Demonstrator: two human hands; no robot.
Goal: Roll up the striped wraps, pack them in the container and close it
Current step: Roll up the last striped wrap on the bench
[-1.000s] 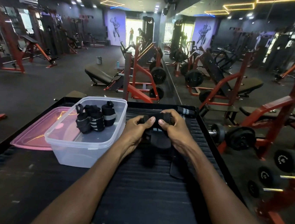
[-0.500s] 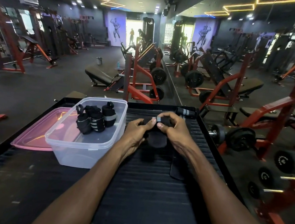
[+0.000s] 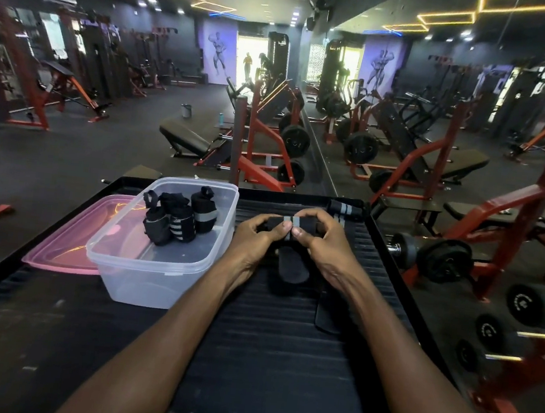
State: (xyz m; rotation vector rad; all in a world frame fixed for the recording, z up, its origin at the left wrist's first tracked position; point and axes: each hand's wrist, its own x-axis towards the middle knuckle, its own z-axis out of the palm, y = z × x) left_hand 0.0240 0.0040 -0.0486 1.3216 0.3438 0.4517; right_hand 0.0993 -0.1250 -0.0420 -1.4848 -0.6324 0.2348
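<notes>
1. The striped wrap (image 3: 291, 224) lies crosswise near the far edge of the worktop (image 3: 264, 358), partly rolled. Its grey stripes show between the thumbs; its ends are covered by fingers.
2. The loose tail (image 3: 292, 268) of this wrap hangs toward the camera, black on black, outline hard to trace.
3. The left hand (image 3: 255, 236) and right hand (image 3: 320, 240) both pinch the roll, thumbs meeting at the stripes.
4. A second wrap (image 3: 342, 211) lies behind the right hand, mostly hidden.
5. The clear container (image 3: 154, 277) stands left of the hands, holding three rolled wraps (image 3: 176, 221).
6. The pink lid (image 3: 66, 247) lies beside the container, partly covered by it.
</notes>
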